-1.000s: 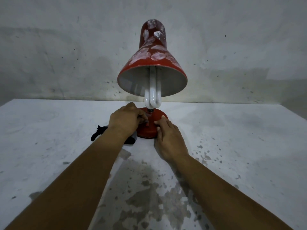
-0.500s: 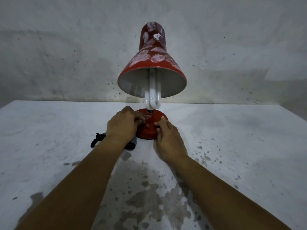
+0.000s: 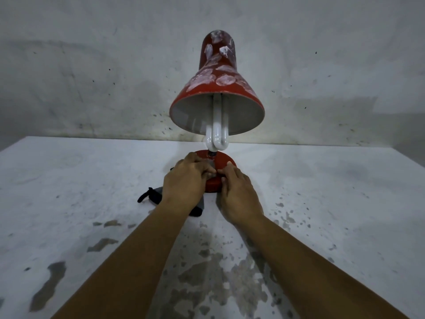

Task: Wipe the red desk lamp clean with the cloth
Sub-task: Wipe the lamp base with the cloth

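Two bare forearms reach in from the near edge, over a white counter [image 3: 322, 203] whose near part is mottled with grey patches where the coating has flaked. At their ends, two hands meet at the middle of the scene, side by side on the round base [image 3: 222, 163] of one red desk lamp [image 3: 217, 88].

The left hand [image 3: 185, 183] lies knuckles up over the left side of the base, its fingers bent down onto the red surface; whether they clasp the base or only press on it cannot be told. The right hand [image 3: 239, 194] sits just to the right, fingers fairly straight and pointing far and left, their tips touching the near rim of the base close to the left hand's fingertips.

One dark cloth [image 3: 154, 195] lies on the counter just left of and partly under the left wrist, with a black strap or corner sticking out to the left. Neither hand plainly holds it.

From the base a thin stem rises behind one white looped bulb [image 3: 216, 132], which hangs out of the lamp's one bell-shaped shade [image 3: 218, 72]. The shade tilts toward the viewer, showing its pale inside; its red outside carries many whitish smudges. Beyond stands a stained grey wall [image 3: 92, 65].
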